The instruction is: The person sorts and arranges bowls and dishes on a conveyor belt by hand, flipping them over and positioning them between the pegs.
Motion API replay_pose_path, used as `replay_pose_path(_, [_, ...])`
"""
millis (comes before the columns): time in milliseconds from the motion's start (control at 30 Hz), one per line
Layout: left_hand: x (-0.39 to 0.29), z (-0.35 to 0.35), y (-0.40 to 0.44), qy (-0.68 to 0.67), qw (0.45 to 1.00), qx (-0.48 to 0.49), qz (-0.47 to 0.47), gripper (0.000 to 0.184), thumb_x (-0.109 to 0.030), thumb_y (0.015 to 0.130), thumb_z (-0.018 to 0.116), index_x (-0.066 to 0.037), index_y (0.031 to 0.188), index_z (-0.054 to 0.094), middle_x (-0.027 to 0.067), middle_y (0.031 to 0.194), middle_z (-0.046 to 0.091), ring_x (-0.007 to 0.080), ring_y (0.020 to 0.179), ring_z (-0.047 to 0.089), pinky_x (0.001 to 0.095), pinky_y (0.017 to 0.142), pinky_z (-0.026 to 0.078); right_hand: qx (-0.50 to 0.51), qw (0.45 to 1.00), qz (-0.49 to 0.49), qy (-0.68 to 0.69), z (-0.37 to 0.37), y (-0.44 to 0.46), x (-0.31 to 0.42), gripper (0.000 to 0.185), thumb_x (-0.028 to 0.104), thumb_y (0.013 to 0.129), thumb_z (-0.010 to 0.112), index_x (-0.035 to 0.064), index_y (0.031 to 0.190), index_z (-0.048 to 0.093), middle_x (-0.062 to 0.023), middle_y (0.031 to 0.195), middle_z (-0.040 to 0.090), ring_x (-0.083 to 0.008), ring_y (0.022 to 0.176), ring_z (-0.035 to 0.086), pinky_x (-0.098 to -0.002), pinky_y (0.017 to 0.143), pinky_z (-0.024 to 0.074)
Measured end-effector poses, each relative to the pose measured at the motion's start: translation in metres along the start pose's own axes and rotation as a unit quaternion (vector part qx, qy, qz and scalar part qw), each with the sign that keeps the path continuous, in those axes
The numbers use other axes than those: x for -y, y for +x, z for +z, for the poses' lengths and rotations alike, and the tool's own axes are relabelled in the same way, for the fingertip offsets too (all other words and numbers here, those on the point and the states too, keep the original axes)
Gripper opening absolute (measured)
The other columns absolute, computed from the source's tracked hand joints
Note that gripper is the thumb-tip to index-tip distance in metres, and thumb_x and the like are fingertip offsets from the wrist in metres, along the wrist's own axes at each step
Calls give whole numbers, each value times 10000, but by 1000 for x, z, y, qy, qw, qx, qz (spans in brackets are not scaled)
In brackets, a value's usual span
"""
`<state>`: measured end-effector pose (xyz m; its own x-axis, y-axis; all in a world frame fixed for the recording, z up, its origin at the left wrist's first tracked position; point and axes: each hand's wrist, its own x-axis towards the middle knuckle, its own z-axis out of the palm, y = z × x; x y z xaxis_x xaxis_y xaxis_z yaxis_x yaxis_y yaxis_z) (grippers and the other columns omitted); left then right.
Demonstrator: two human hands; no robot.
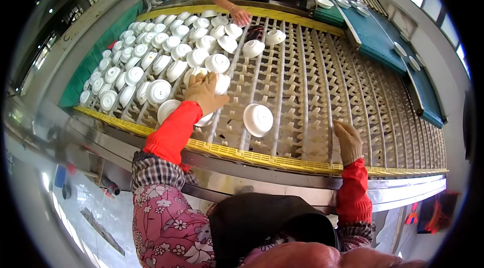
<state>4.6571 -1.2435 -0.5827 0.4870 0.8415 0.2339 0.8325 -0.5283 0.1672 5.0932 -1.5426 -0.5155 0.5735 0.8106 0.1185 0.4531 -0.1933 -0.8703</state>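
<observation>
White bowls [133, 75], most of them upside down, crowd the left part of a pegged conveyor rack [312, 91]. My left hand [204, 92], in a tan glove, rests on bowls at the right edge of this group, its fingers spread. A single bowl [258, 120] lies to the right of that hand. My right hand [348, 142], also gloved, is over the near side of the rack with its fingers curled; whether they hold something is hidden. Two more bowls [253, 48] sit near the far side.
Yellow edging [272, 161] runs along the rack's near side. Across the rack stands a person, one hand [240, 16] near the far bowls. A green belt [373, 41] with several dishes [363, 11] lies at the upper right.
</observation>
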Motion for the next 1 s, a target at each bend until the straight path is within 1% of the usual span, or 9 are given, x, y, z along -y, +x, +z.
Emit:
replay_pose_path(67, [-24, -22, -19, -4, 999, 35, -29, 819, -612, 974, 778, -31, 1526, 611, 268, 1471, 698, 434, 1435, 568, 575, 1232, 410, 43, 992, -70, -94, 1, 8, -33, 336, 249, 1107, 760, 17, 1334, 847, -67, 1136, 826, -164, 1004, 750, -323, 882, 603])
replay_pose_path(167, [-51, -16, -33, 67, 991, 90, 70, 715, -597, 961, 791, -31, 1387, 692, 240, 1388, 744, 439, 1347, 637, 581, 1144, 488, 81, 965, -124, -217, 13, 3, -19, 365, 312, 1077, 774, 64, 1333, 855, -104, 1123, 842, -212, 994, 783, -352, 892, 610])
replay_pose_path(267, [-109, -13, -38, -58, 985, 44, 153, 533, -519, 1003, 758, -48, 1251, 751, 198, 1268, 775, 416, 1223, 700, 547, 1031, 537, 102, 946, -131, -278, 21, -3, 10, 386, 356, 1078, 738, 70, 1312, 850, -181, 1183, 847, -319, 1105, 807, -417, 971, 613])
replay_pose_path(333, [-167, -47, -51, -194, 970, -27, 147, 448, -435, 1043, 682, -30, 1194, 801, 182, 1271, 787, 382, 1241, 707, 516, 1185, 469, 125, 934, -138, -304, 23, 1, 19, 387, 364, 1084, 710, 65, 1287, 846, -212, 1174, 838, -369, 1128, 803, -455, 976, 609])
replay_pose_path(433, [-224, -20, -34, -196, 949, -9, 247, 411, -394, 1046, 673, -35, 1212, 782, 169, 1236, 766, 391, 1239, 701, 500, 1163, 497, 194, 938, -123, -258, 38, -6, 49, 383, 361, 1106, 661, 39, 1234, 826, -246, 1125, 813, -420, 1081, 789, -491, 919, 592])
replay_pose_path(533, [-242, 4, -32, -185, 932, -2, 312, 375, -369, 1048, 684, -50, 1223, 773, 161, 1232, 760, 396, 1223, 704, 495, 1137, 514, 286, 863, -193, -370, 55, 7, 32, 366, 348, 1122, 639, 43, 1212, 819, -236, 1089, 809, -420, 1037, 782, -491, 905, 590])
replay_pose_path(633, [-233, 16, -26, -221, 930, 108, 272, 299, -332, 1032, 720, -98, 1209, 781, 143, 1214, 762, 382, 1187, 712, 482, 1105, 529, 287, 903, -218, -235, 44, -2, 29, 377, 305, 1115, 674, 31, 1329, 817, -208, 1124, 816, -332, 994, 785, -446, 906, 602])
replay_pose_path(800, [-231, 20, -20, -231, 927, 101, 277, 278, -368, 1040, 715, -128, 1153, 798, 138, 1143, 768, 392, 1156, 716, 500, 1100, 533, 291, 957, -17, -8, 20, -8, 42, 379, 239, 1121, 711, 24, 1415, 819, -107, 1230, 846, -179, 1063, 778, -342, 950, 609])
replay_pose_path(1000, [-228, 26, -15, -227, 925, 95, 290, 339, -431, 1065, 692, -112, 1111, 798, 156, 1145, 786, 436, 1109, 732, 554, 1039, 568, 307, 947, -51, -84, 14, 4, 12, 391, 265, 1122, 719, 51, 1432, 823, -92, 1239, 845, -182, 1114, 770, -341, 1004, 601])
